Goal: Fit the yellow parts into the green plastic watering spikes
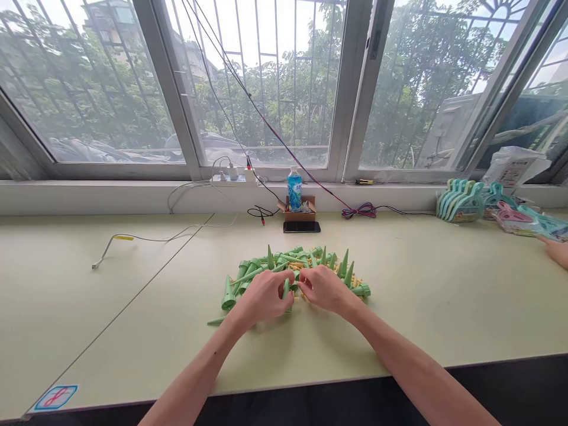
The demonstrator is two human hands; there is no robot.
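My left hand (265, 296) is closed around a green plastic cone-shaped spike (286, 289), which points upward between thumb and fingers. Close beside it, my right hand (326, 288) is pinched at the open end of a green piece; whatever its fingertips hold is too small and covered to make out. Under and behind both hands lies a heap of similar green spikes (228, 300), some standing on their wide ends, others on their sides. Small yellow pieces (356, 278) are scattered among them, mostly behind my right hand.
A black phone (302, 226) lies before a small cardboard box (311, 216) with a blue bottle (294, 190). Cables (361, 210) run along the sill. At right, green hangers (459, 201) and bagged pieces lie near another person's hand (555, 251). The table's front edge is close.
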